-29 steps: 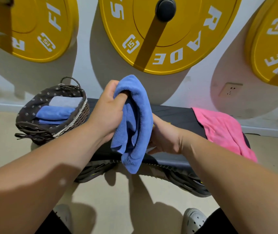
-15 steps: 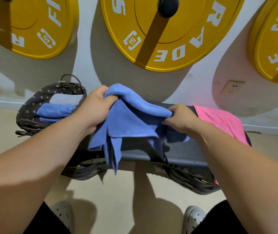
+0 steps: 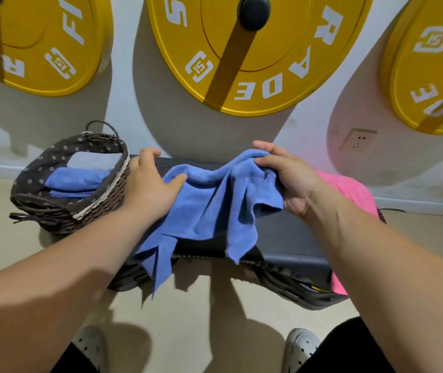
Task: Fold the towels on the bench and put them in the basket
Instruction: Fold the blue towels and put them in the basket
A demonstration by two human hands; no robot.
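A gym room with weights on the wall.
Three big yellow weight plates (image 3: 282,49) hang on the white wall, the middle one on a black peg (image 3: 252,12). Each has white letters and the number 15. A black padded bench (image 3: 295,238) stands in front of them. A woven basket (image 3: 102,208) of folded towels (image 3: 78,179) sits by its left end.

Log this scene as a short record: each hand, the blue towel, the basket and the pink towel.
left hand: holds the left end of the blue towel
right hand: pinches the towel's right end, lifted
blue towel: unfolded, bunched, draped over the front edge of the bench
basket: at the bench's left end, folded towels inside
pink towel: at the bench's right end, partly hidden
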